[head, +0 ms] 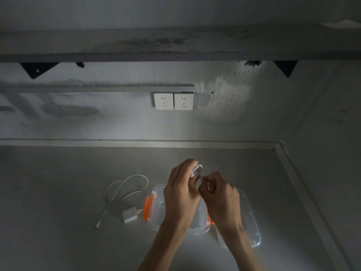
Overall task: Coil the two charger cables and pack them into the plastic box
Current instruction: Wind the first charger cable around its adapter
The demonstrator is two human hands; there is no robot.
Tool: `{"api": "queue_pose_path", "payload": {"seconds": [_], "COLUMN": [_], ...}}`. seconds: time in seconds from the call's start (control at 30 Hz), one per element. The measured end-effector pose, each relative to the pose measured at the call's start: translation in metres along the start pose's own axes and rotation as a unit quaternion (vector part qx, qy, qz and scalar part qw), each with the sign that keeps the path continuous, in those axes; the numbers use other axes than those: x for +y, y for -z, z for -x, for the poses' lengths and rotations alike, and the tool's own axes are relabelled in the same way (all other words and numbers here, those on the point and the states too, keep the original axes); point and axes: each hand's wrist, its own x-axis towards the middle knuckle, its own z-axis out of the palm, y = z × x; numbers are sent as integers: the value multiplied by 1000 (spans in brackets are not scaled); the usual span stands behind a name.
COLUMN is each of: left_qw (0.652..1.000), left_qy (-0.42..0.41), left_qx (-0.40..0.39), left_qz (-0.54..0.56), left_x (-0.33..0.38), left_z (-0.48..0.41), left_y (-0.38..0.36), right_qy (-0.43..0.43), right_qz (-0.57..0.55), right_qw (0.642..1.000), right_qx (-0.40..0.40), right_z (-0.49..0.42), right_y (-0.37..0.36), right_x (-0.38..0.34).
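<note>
- Left hand (180,189) curls round a white cable coil (197,169), fingers (188,166) closed on it, above the plastic box (156,212).
- Right hand (220,200) pinches the coil's loose end, fingers tight.
- 2nd cable w/ charger (130,214) lies loose on tabletop (58,192), left of box.
- Clear lid (252,227) just right of box.

free: counter (58,192) far-left | blocked: loose cable (125,188); charger (130,214); box (156,208)
</note>
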Motion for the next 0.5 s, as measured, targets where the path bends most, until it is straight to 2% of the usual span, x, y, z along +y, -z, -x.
{"api": "queue_pose_path", "payload": {"seconds": [0.1, 0.17, 0.23, 0.3, 0.5], "left_qw": [999, 994, 991, 988, 974], "left_qy": [40, 86, 98, 109, 125], "left_qx": [15, 16, 5, -10, -51], "left_qz": [22, 65, 87, 113, 185], "left_x": [1, -1, -4, -4, -7], "left_z": [2, 4, 6, 9, 16], "left_y": [-5, -7, -6, -4, 2], "right_qy": [-1, -47, -127, -189, -201], "right_qz": [17, -82, -246, -336, -366], "right_qw": [1000, 992, 943, 892, 849], "right_qx": [-14, -85, -182, -237, -323], "right_z": [-3, -5, -6, -7, -5], "right_y": [0, 0, 2, 4, 10], "right_x": [7, 11, 11, 12, 18]}}
